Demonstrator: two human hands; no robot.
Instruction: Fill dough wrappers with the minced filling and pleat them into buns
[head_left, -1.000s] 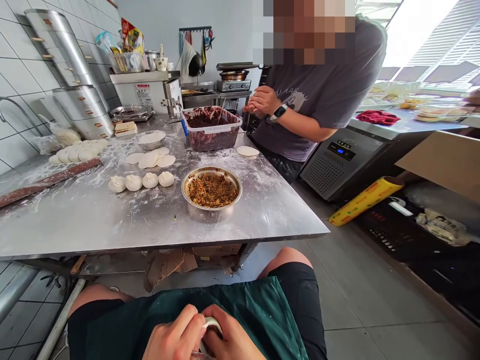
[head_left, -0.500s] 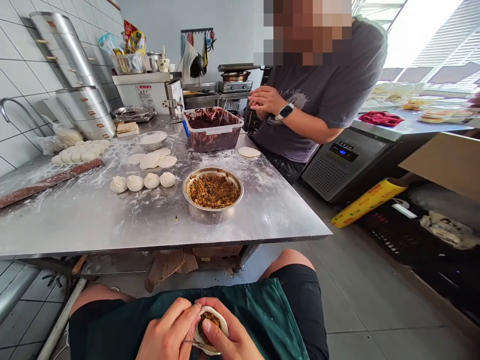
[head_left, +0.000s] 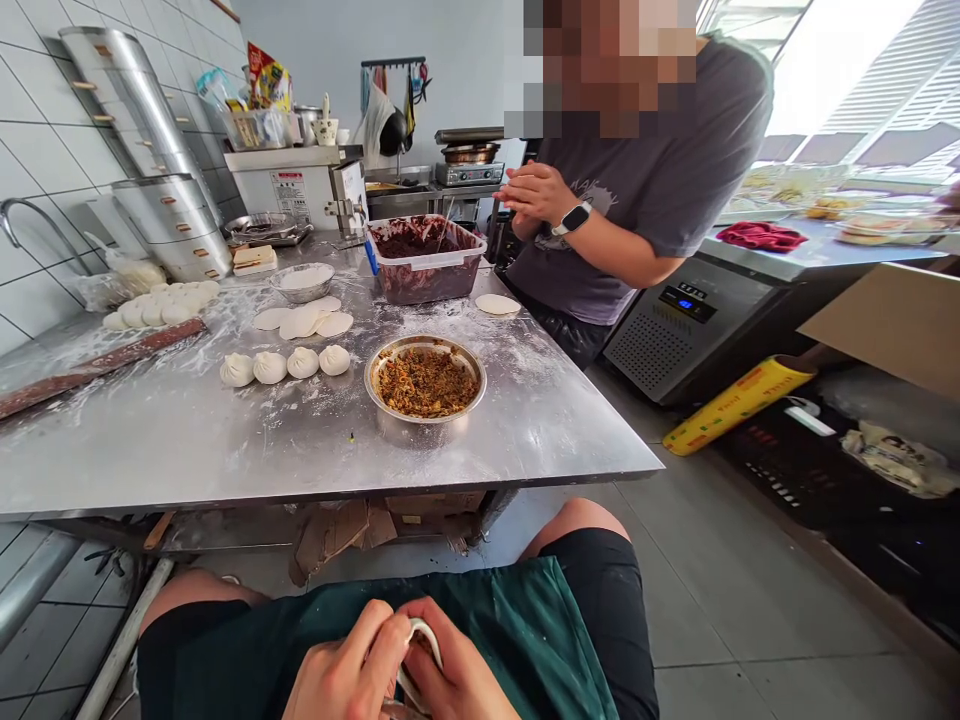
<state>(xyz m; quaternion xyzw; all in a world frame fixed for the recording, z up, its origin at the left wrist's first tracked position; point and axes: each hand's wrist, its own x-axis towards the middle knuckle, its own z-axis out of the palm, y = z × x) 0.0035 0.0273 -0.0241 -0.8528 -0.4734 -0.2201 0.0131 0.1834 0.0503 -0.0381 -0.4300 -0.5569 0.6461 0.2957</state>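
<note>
Above my lap, both hands hold one bun [head_left: 430,634], a white dough wrapper around brown chopped filling. My left hand [head_left: 346,662] is closed, its fingers pinching the dough edge on the left. My right hand [head_left: 463,662] curls around the far and right side, its thumb down in the opening. Part of a thin metal tool [head_left: 400,710] shows low between the hands; which hand grips it I cannot tell. Fingers hide most of the bun. On the table ahead stands a steel bowl [head_left: 425,418] of the same filling.
Pleated buns [head_left: 271,367] sit in a row on the floured steel table [head_left: 187,440]. Behind them lie flat wrappers [head_left: 300,320], a flour bowl [head_left: 302,287] and a tub of dark red filling [head_left: 426,277]. A rolling pin [head_left: 97,368] lies left. A co-worker [head_left: 600,220] stands at right.
The bun's opening has narrowed and turned, with its dough edge drawn up between my fingers. Less filling shows. The co-worker's hands have shifted slightly.
</note>
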